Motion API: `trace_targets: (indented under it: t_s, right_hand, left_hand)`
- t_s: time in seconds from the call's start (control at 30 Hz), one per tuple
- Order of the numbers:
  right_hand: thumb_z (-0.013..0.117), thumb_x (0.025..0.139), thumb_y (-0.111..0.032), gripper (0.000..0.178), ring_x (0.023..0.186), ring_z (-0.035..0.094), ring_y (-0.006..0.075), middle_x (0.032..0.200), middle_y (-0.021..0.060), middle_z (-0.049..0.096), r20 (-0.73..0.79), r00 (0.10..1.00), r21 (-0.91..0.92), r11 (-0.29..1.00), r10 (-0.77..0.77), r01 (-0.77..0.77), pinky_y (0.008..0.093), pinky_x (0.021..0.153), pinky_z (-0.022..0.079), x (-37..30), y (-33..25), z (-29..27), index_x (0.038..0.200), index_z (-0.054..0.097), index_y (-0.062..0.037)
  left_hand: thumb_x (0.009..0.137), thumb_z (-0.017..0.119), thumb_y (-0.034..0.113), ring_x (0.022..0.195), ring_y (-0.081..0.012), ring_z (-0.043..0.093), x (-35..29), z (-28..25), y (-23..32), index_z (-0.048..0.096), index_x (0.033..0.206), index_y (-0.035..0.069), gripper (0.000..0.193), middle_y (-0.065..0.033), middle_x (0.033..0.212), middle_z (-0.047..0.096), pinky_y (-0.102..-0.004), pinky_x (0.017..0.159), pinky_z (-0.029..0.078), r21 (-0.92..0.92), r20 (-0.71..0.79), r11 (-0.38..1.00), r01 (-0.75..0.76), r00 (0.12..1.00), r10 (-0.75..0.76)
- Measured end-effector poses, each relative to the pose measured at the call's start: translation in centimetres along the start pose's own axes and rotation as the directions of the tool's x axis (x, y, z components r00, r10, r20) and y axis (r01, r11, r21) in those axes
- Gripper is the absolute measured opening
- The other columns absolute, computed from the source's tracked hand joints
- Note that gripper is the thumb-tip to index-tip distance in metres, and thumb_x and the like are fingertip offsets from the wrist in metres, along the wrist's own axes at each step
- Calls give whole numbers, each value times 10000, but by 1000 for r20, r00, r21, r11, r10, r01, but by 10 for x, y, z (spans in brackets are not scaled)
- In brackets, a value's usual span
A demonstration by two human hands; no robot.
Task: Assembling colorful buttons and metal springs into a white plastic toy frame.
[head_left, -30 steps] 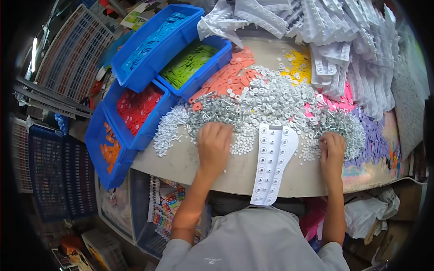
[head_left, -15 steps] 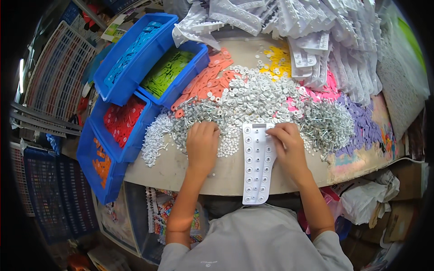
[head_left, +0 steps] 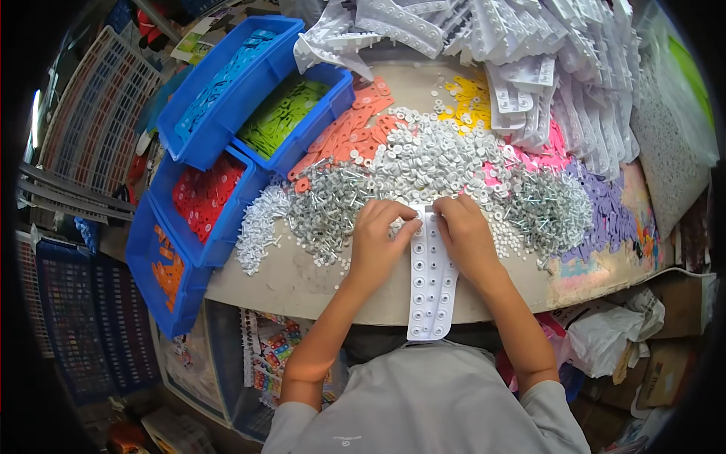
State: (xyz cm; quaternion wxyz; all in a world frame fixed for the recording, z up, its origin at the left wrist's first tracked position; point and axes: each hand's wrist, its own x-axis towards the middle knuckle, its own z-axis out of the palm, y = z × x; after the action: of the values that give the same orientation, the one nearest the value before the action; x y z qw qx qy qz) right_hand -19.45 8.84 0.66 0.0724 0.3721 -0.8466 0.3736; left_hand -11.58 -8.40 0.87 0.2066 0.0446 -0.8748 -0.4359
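Note:
A long white plastic strip (head_left: 432,276) with rows of round studs lies lengthwise on the table, its near end over the table's edge. At its far left corner my left hand (head_left: 380,240) has thumb and forefinger closed together against the strip; anything between them is too small to make out. My right hand (head_left: 467,236) bends its fingers down over the far right corner, hiding the studs there. Just beyond both hands lie a heap of small white round caps (head_left: 431,155) and a pile of metal pins (head_left: 333,198). More pins (head_left: 548,212) lie to the right.
Blue bins at left hold light-blue (head_left: 227,83), green (head_left: 283,119), red (head_left: 208,198) and orange pieces (head_left: 166,268). Coral (head_left: 352,132), yellow (head_left: 470,102), pink (head_left: 550,151) and purple pieces (head_left: 601,204) lie loose. White plastic strips (head_left: 522,34) are stacked high at the back. Small white pieces (head_left: 261,231) lie left.
My left hand has moved right, from the metal pins to the strip's far left corner. My right hand has shifted slightly left and up onto the strip's far end.

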Motion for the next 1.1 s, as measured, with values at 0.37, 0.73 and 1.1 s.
trace_targets:
  t_s: [0.37, 0.73, 1.1]
  right_hand:
    - [695, 833, 45, 235, 1044, 595, 320, 1097, 111, 667, -84, 996, -56, 997, 44, -49, 404, 927, 481, -21, 0, -7, 1060, 708, -13]
    - [686, 877, -2, 235, 1095, 592, 333, 1155, 130, 649, -127, 991, -131, 990, 43, -60, 437, 955, 485, -33, 3, -1, 1111, 671, 10]
    - [687, 860, 13, 256, 1111, 582, 351, 1149, 140, 648, -136, 989, -28, 998, 57, -61, 445, 986, 445, -31, 1, -4, 1112, 658, -18]
  left_hand:
    - [790, 821, 155, 973, -257, 561, 1, 29, -5, 723, 877, 74, 154, -43, 954, 605, -395, 882, 414, 110, 1, 989, -98, 995, 98]
    - [820, 787, 159, 979, -263, 565, -9, 33, 6, 701, 915, 93, 144, -46, 981, 607, -431, 887, 414, 360, 106, 882, -304, 953, 285]
    - [822, 770, 117, 938, -286, 560, -15, -29, -30, 679, 869, 80, 108, -64, 914, 601, -434, 838, 397, 610, 58, 787, -92, 996, 72]
